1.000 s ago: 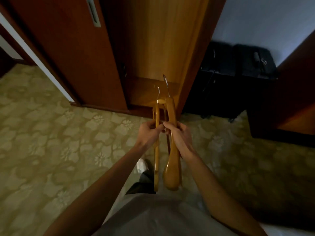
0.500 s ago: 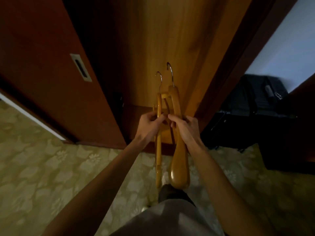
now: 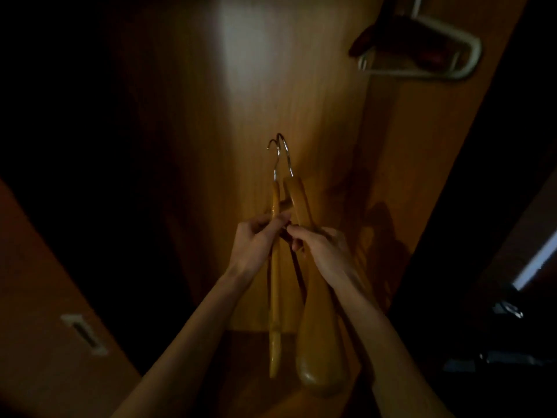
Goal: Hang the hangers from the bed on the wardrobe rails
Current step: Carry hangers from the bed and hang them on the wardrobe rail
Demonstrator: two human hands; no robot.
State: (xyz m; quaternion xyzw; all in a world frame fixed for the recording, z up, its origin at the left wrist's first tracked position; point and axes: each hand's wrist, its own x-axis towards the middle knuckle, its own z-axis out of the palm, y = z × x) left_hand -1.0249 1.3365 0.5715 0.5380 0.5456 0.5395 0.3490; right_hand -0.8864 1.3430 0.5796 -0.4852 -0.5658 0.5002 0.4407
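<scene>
Both hands are up in front of the open wardrobe, close together, nearly touching at frame centre. Left hand (image 3: 256, 239) grips the thin wooden hanger (image 3: 275, 297), fingers curled round its shaft just below the neck. Right hand (image 3: 319, 245) grips the broad wooden hanger (image 3: 316, 351), fingers wrapped round the upper part of its body. The two hangers are held edge-on, side by side, touching or almost touching near the top; can't tell which.

Thin one sits at 9 o'clock of the broad one. Both run roughly vertical, with the wide rounded end of the broad hanger at 6 o'clock, below the wrists. Their metal hooks (image 3: 281, 155) point to 12 o'clock, overlapping each other, hanging on nothing, in free air against the wardrobe back panel (image 3: 241, 101).

At 1 o'clock, top right, a pale hanger (image 3: 446, 70) with something dark red on it is already up inside the wardrobe, well apart from the two in hand. What it hangs from is out of frame.

Wardrobe door (image 3: 45, 297) is at 8 o'clock, dark reddish wood, with a recessed pull handle (image 3: 84, 334) set in it. The interior to the left of the lit panel is too dark to read. Dark bags (image 3: 494, 363) at 4 o'clock, outside the wardrobe, detail not readable. Both forearms are bare, entering from 6 o'clock.
</scene>
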